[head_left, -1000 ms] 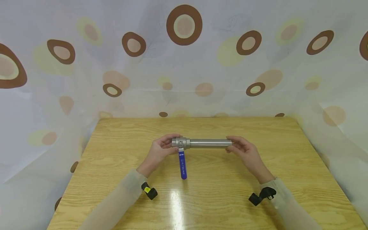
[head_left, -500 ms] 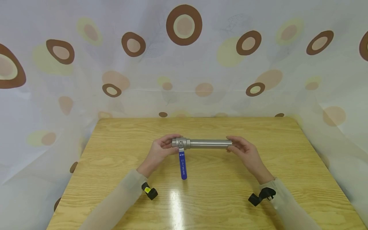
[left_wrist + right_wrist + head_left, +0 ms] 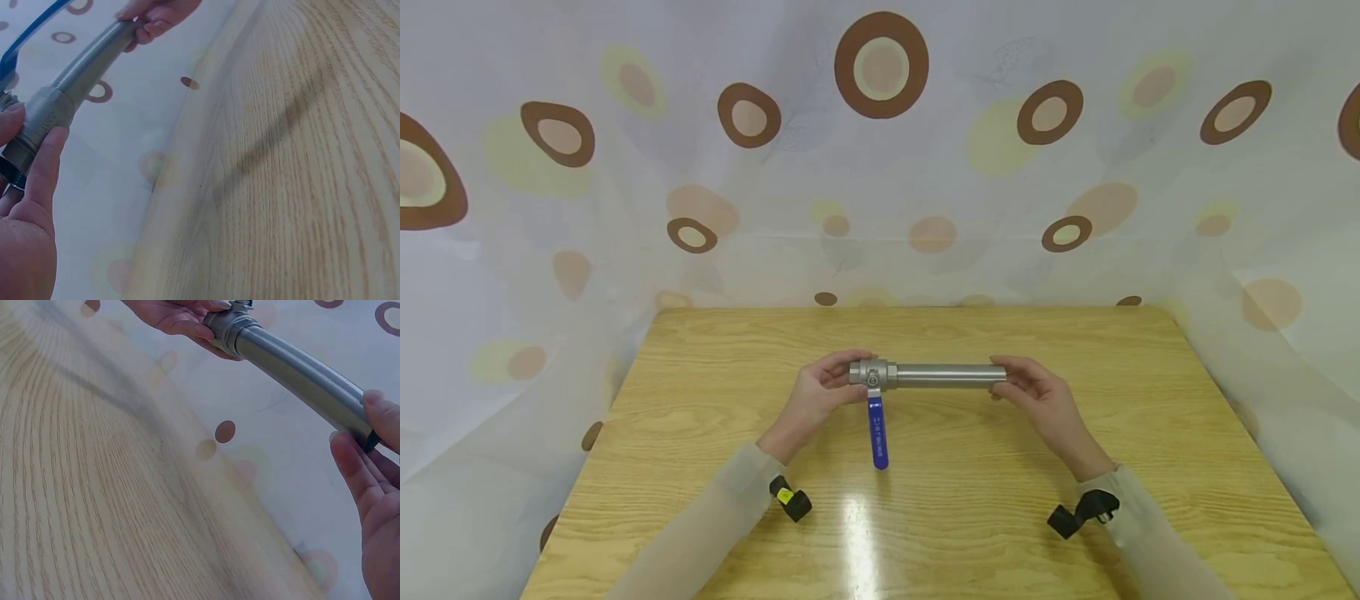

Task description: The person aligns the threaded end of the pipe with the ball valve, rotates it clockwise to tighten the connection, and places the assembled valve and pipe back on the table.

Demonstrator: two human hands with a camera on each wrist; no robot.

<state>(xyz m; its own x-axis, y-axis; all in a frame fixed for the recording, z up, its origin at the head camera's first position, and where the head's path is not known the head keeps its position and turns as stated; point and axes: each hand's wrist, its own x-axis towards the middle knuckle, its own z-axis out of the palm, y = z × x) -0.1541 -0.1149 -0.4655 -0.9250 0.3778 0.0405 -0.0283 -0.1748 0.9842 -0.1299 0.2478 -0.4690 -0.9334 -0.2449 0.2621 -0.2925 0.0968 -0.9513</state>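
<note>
My left hand grips a steel ball valve by its body, thumb at the near side and fingers at the far side. A blue lever handle points from the valve toward me. Joined to the valve's right end is a straight steel pipe, lying level across the view. My right hand pinches the pipe's free end between thumb and fingers. In the left wrist view the valve body and pipe are held up off the table. The right wrist view shows the pipe ending at my right fingertips.
Under the hands is a wood-grain table, with a shadow of the held piece on it. A white sheet with brown and yellow ovals hangs behind and at both sides. Each sleeve carries a small black wrist camera.
Almost nothing differs. The valve and pipe have shifted very slightly to the right, and both hands keep their hold.
</note>
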